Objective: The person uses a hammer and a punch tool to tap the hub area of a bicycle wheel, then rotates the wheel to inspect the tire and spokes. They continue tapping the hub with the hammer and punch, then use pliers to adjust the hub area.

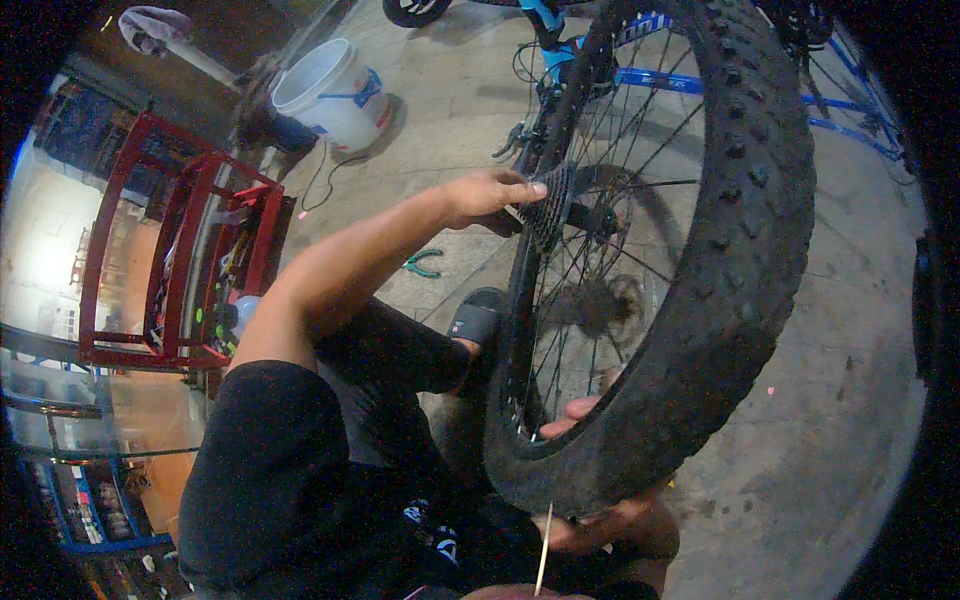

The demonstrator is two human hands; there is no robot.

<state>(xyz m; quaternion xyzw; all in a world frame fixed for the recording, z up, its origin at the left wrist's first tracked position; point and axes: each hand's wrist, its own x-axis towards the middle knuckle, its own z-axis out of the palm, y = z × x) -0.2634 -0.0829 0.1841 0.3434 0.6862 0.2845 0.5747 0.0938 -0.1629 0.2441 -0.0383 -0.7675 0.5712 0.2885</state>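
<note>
A bicycle wheel with a wide, knobbly black tyre (752, 230) stands tilted before me. My left hand (490, 200) is closed on the sprocket cassette (548, 208) at the hub, its thumb on the toothed rings and its other fingers partly hidden behind. From below, my right hand (605, 525) is wrapped round the lower part of the tyre. Its fingertips show inside the rim, near the spokes; the tyre hides the rest. A thin pale stick (543, 555) shows at the lower edge, in front of the tyre.
Green-handled pliers (423, 263) lie on the tiled floor left of the wheel. Farther off stand a white bucket (330, 92) and a red metal rack (180, 250) holding tools. A blue bicycle frame (660, 80) lies beyond the wheel. My shoe (478, 315) is beside the tyre.
</note>
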